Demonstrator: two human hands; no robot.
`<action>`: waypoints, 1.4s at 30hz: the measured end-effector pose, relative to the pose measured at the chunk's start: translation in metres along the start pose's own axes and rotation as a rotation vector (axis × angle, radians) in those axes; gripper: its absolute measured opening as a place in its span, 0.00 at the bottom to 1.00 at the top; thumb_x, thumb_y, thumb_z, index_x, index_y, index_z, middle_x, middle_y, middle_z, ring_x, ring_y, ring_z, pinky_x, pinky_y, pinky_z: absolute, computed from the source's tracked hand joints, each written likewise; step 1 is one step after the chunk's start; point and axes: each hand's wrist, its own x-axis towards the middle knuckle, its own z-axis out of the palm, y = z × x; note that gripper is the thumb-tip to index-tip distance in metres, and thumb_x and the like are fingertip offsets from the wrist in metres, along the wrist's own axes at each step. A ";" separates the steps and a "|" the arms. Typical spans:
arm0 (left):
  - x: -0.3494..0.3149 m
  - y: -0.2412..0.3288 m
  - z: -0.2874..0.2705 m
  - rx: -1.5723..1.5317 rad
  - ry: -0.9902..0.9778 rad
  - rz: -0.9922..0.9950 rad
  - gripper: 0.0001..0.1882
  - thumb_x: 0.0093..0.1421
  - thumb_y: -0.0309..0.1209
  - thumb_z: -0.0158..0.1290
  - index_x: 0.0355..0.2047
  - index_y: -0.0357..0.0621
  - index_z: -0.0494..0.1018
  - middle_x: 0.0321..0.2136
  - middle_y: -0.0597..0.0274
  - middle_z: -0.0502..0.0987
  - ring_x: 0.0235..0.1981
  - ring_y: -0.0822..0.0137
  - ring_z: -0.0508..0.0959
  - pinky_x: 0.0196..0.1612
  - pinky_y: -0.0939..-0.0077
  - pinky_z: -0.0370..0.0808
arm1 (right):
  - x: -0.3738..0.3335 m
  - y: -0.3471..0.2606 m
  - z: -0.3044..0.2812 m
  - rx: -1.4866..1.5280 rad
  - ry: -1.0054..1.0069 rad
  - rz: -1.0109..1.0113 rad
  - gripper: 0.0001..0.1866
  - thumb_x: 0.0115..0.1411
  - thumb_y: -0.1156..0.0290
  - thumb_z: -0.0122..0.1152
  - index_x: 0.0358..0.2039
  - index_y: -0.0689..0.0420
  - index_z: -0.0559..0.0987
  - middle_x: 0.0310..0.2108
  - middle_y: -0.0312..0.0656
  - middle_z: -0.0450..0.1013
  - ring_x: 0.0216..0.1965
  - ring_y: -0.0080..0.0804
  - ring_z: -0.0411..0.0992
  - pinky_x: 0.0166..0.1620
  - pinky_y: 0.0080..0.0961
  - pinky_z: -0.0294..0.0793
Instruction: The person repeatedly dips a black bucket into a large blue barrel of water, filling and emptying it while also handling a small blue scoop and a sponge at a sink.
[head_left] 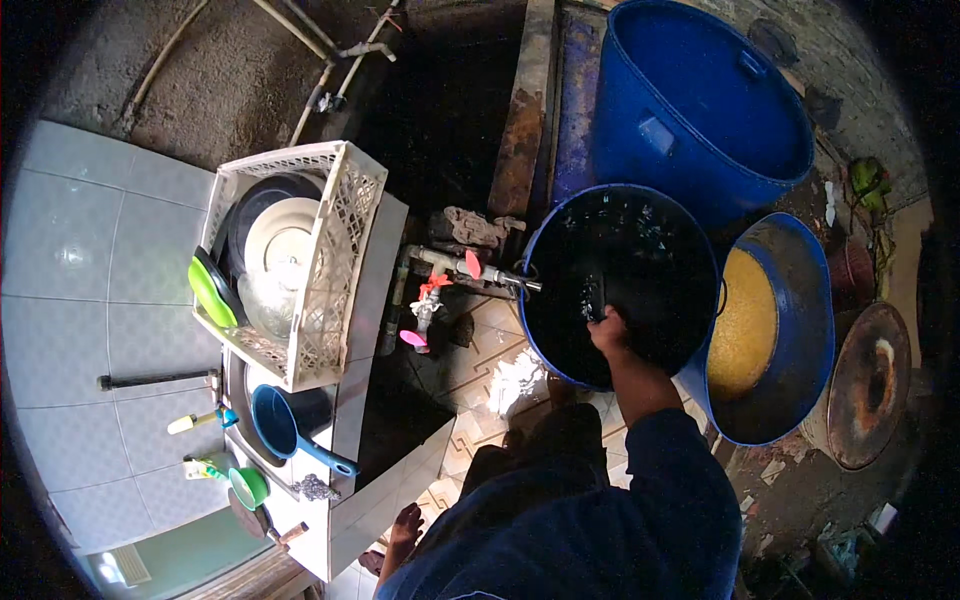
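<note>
My right hand reaches over a round blue-rimmed tub of dark water. Its fingers are closed round a dark, narrow handle that points away from me; whatever is at its far end is lost in the dark water. My left hand hangs low at my side, beside the tiled counter. Its fingers are loosely apart and nothing shows in them. Left of the tub, a pipe with a metal tap and red handles ends at the rim.
A large blue barrel stands behind the tub. To the right are a blue container with yellow contents and a rusty round lid. On the left counter sit a white crate of dishes and a blue dipper.
</note>
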 end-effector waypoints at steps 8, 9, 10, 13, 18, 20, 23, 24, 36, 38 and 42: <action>0.022 0.019 0.002 -0.111 0.013 -0.022 0.30 0.58 0.47 0.50 0.58 0.47 0.62 0.47 0.59 0.71 0.45 0.61 0.74 0.42 0.66 0.69 | 0.019 0.019 -0.019 1.061 -0.176 0.381 0.29 0.40 0.73 0.63 0.47 0.56 0.71 0.38 0.39 0.71 0.37 0.39 0.71 0.38 0.34 0.74; 0.026 0.015 0.005 -0.162 0.006 -0.018 0.29 0.58 0.46 0.50 0.57 0.47 0.62 0.47 0.59 0.71 0.45 0.61 0.74 0.41 0.66 0.69 | 0.003 -0.004 -0.038 1.383 -0.098 0.372 0.22 0.41 0.73 0.61 0.41 0.55 0.73 0.32 0.37 0.71 0.29 0.33 0.71 0.27 0.30 0.72; 0.035 0.019 0.002 -0.192 -0.014 -0.012 0.29 0.58 0.45 0.50 0.57 0.47 0.63 0.47 0.58 0.71 0.44 0.61 0.74 0.41 0.67 0.69 | -0.002 0.001 -0.052 1.370 -0.068 0.407 0.20 0.41 0.73 0.61 0.39 0.54 0.73 0.30 0.36 0.70 0.26 0.31 0.70 0.25 0.27 0.70; 0.057 0.020 0.000 -0.068 -0.074 0.040 0.28 0.59 0.42 0.49 0.57 0.46 0.62 0.48 0.58 0.70 0.43 0.59 0.74 0.40 0.64 0.70 | -0.017 0.005 -0.084 1.352 -0.007 0.459 0.15 0.42 0.74 0.60 0.35 0.52 0.73 0.25 0.35 0.69 0.21 0.27 0.67 0.20 0.22 0.65; 0.086 0.015 -0.003 -0.135 -0.158 0.091 0.28 0.59 0.43 0.51 0.57 0.46 0.62 0.48 0.59 0.71 0.41 0.59 0.74 0.39 0.61 0.70 | -0.057 -0.034 -0.129 1.460 0.112 0.373 0.13 0.43 0.76 0.59 0.32 0.51 0.73 0.24 0.33 0.67 0.17 0.26 0.64 0.14 0.21 0.59; 0.093 0.015 -0.004 -0.091 -0.163 0.072 0.28 0.59 0.43 0.51 0.57 0.47 0.63 0.47 0.59 0.71 0.41 0.61 0.74 0.37 0.63 0.69 | -0.074 -0.045 -0.152 1.519 0.145 0.296 0.13 0.43 0.76 0.59 0.33 0.51 0.73 0.25 0.33 0.68 0.17 0.26 0.64 0.14 0.21 0.59; 0.109 0.010 -0.010 0.057 -0.189 0.193 0.27 0.59 0.44 0.51 0.56 0.47 0.64 0.44 0.61 0.73 0.40 0.64 0.74 0.36 0.63 0.69 | -0.112 -0.077 -0.194 1.597 0.234 0.221 0.14 0.44 0.77 0.57 0.34 0.53 0.73 0.27 0.33 0.69 0.20 0.27 0.66 0.19 0.23 0.65; 0.113 0.006 -0.014 0.128 -0.207 0.251 0.27 0.59 0.45 0.51 0.55 0.46 0.65 0.42 0.62 0.74 0.40 0.66 0.74 0.35 0.63 0.69 | -0.125 -0.080 -0.204 1.619 0.281 0.215 0.14 0.44 0.77 0.57 0.35 0.54 0.73 0.27 0.33 0.69 0.21 0.27 0.67 0.21 0.24 0.68; 0.207 -0.095 -0.046 0.324 -0.491 0.387 0.20 0.61 0.42 0.47 0.44 0.37 0.71 0.41 0.55 0.74 0.44 0.59 0.73 0.50 0.65 0.70 | -0.354 -0.072 -0.276 1.875 0.558 -0.169 0.09 0.46 0.80 0.56 0.28 0.53 0.72 0.26 0.33 0.71 0.28 0.26 0.70 0.34 0.23 0.72; 0.215 -0.099 -0.050 0.368 -0.587 0.392 0.20 0.61 0.41 0.47 0.44 0.37 0.71 0.41 0.55 0.74 0.44 0.59 0.73 0.50 0.65 0.70 | -0.403 -0.037 -0.271 1.850 0.631 -0.167 0.10 0.45 0.81 0.55 0.29 0.53 0.70 0.26 0.33 0.70 0.29 0.26 0.69 0.37 0.24 0.70; 0.230 -0.102 -0.065 0.501 -0.727 0.395 0.19 0.61 0.41 0.48 0.45 0.38 0.71 0.41 0.56 0.74 0.44 0.59 0.73 0.50 0.65 0.70 | -0.509 -0.016 -0.236 1.824 0.800 -0.029 0.10 0.46 0.80 0.54 0.29 0.51 0.69 0.23 0.30 0.67 0.25 0.22 0.66 0.30 0.21 0.67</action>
